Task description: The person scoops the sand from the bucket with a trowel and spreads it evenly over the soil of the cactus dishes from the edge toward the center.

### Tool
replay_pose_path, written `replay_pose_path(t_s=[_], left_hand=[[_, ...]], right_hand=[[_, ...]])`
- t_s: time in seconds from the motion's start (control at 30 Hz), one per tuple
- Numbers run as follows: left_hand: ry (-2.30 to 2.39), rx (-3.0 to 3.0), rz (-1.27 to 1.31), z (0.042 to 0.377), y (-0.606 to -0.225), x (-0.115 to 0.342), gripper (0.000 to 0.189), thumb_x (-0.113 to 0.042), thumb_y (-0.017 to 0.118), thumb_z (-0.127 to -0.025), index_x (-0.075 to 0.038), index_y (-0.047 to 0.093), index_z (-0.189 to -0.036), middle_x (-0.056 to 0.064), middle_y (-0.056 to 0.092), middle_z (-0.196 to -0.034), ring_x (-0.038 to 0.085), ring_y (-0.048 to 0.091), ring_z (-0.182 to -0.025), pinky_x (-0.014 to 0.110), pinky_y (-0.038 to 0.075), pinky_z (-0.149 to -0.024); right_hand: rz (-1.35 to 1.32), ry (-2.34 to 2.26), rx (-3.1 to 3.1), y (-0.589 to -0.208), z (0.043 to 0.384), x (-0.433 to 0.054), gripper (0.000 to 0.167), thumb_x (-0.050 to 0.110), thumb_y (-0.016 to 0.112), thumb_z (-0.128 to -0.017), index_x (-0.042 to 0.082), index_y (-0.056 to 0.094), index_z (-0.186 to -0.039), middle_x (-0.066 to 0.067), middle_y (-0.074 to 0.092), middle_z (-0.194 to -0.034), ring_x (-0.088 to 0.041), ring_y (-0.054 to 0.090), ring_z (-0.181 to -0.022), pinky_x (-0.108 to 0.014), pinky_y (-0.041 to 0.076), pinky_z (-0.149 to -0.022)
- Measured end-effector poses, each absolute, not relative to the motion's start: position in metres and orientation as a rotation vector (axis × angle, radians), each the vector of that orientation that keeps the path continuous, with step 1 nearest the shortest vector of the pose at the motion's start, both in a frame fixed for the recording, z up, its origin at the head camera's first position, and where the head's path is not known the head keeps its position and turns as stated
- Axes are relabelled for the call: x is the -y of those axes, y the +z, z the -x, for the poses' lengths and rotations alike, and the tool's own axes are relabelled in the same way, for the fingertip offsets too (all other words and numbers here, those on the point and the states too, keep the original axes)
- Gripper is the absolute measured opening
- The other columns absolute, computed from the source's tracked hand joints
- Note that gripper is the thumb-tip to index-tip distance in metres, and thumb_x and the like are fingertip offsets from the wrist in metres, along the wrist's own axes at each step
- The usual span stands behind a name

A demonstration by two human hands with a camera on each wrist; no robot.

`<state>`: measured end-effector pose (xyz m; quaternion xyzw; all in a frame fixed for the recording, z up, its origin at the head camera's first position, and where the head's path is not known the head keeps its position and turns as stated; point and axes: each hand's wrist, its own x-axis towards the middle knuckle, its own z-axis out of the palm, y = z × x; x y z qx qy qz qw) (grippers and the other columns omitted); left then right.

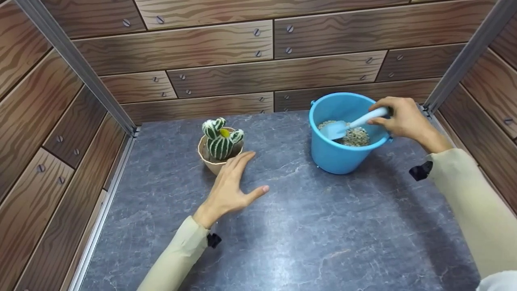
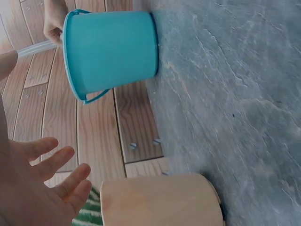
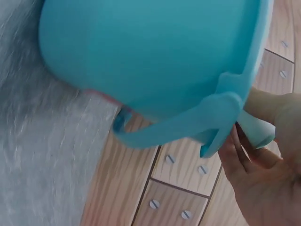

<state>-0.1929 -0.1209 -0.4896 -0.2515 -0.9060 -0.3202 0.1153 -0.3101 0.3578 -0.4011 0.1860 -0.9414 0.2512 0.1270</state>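
At the right of the head view, my right hand (image 1: 400, 117) grips the handle of a light blue toy shovel (image 1: 365, 118). The shovel's blade tilts down into a blue bucket (image 1: 341, 157), over grainy grey-brown gravel (image 1: 355, 137) inside it. In the right wrist view the fingers (image 3: 233, 160) curl round the handle end beside the bucket's rim. My left hand (image 1: 230, 186) is spread, thumb out, just in front of a beige pot (image 1: 208, 161) with a green-and-white striped cactus (image 1: 220, 147). Its fingers overlap the pot's near rim in the head view, and the palm holds nothing.
Pot and bucket stand apart on a dark grey marbled tabletop (image 1: 282, 226). Wood-print panels (image 1: 226, 52) wall the back and both sides, with metal posts (image 1: 76, 64) at the corners. The bucket's handle (image 3: 164, 132) hangs down at its side.
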Motion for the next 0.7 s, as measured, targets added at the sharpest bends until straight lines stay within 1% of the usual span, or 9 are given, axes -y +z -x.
replay_pose_path(t_s=[0.1,0.17,0.23,0.3,0.33,0.43,0.53,0.7], left_hand=[[-0.948,2.664,0.753,0.197,-0.488,0.115,0.096,-0.073,0.069,-0.09,-0.017,0.043,-0.163,0.002,0.048,-0.164,0.022,0.041,-0.155,0.047,0.027,-0.132],[-0.947,2.673,0.761,0.199,-0.488,0.11,0.096,-0.074,0.068,-0.09,-0.018,0.042,-0.164,0.002,0.047,-0.165,0.021,0.041,-0.154,0.047,0.027,-0.132],[-0.938,2.681,0.768,0.201,-0.487,0.107,0.098,-0.075,0.067,-0.09,-0.017,0.041,-0.165,0.002,0.046,-0.166,0.021,0.041,-0.154,0.046,0.026,-0.132],[-0.918,2.685,0.776,0.204,-0.486,0.103,0.098,-0.076,0.065,-0.091,-0.017,0.04,-0.165,0.002,0.045,-0.167,0.021,0.04,-0.155,0.046,0.024,-0.133],[-0.91,2.688,0.779,0.205,-0.486,0.1,0.099,-0.076,0.064,-0.091,-0.017,0.039,-0.166,0.002,0.044,-0.168,0.021,0.04,-0.156,0.045,0.023,-0.133],[-0.904,2.694,0.791,0.21,-0.483,0.094,0.101,-0.078,0.063,-0.091,-0.017,0.037,-0.167,0.001,0.042,-0.17,0.02,0.038,-0.157,0.045,0.021,-0.134],[-0.926,2.706,0.79,0.215,-0.48,0.087,0.102,-0.079,0.062,-0.09,-0.018,0.035,-0.168,0.001,0.039,-0.172,0.022,0.036,-0.158,0.047,0.023,-0.133],[-0.976,2.731,0.765,0.223,-0.475,0.074,0.105,-0.082,0.06,-0.089,-0.02,0.032,-0.169,-0.001,0.035,-0.174,0.024,0.033,-0.16,0.052,0.026,-0.132]], right_hand=[[-0.447,0.873,2.753,-0.4,0.311,-0.355,0.032,0.023,0.089,-0.09,0.005,0.079,-0.115,-0.019,0.077,-0.101,-0.01,0.057,-0.069,-0.02,0.041,-0.06],[-0.37,0.997,2.762,-0.4,0.311,-0.352,0.036,0.027,0.088,-0.092,0.005,0.077,-0.119,-0.017,0.076,-0.104,0.0,0.061,-0.072,-0.017,0.046,-0.06],[-0.309,1.163,2.755,-0.401,0.312,-0.349,0.041,0.028,0.085,-0.094,0.002,0.073,-0.124,-0.013,0.074,-0.109,0.005,0.067,-0.077,-0.015,0.055,-0.064],[-0.243,1.33,2.723,-0.402,0.312,-0.345,0.044,0.026,0.082,-0.097,-0.001,0.068,-0.128,-0.004,0.073,-0.109,0.005,0.072,-0.082,-0.017,0.061,-0.072],[-0.212,1.415,2.701,-0.403,0.313,-0.344,0.044,0.024,0.08,-0.098,-0.003,0.066,-0.13,0.002,0.073,-0.107,0.003,0.074,-0.083,-0.019,0.063,-0.075],[-0.135,1.577,2.635,-0.404,0.315,-0.339,0.044,0.022,0.077,-0.1,-0.005,0.06,-0.131,0.015,0.073,-0.098,-0.001,0.077,-0.082,-0.022,0.065,-0.08],[-0.091,1.607,2.614,-0.405,0.317,-0.334,0.044,0.026,0.075,-0.102,-0.004,0.059,-0.13,0.015,0.074,-0.094,-0.002,0.078,-0.082,-0.022,0.064,-0.081],[-0.058,1.566,2.626,-0.405,0.319,-0.326,0.044,0.035,0.075,-0.101,-0.001,0.06,-0.122,0.009,0.072,-0.097,-0.001,0.077,-0.082,-0.022,0.064,-0.081]])
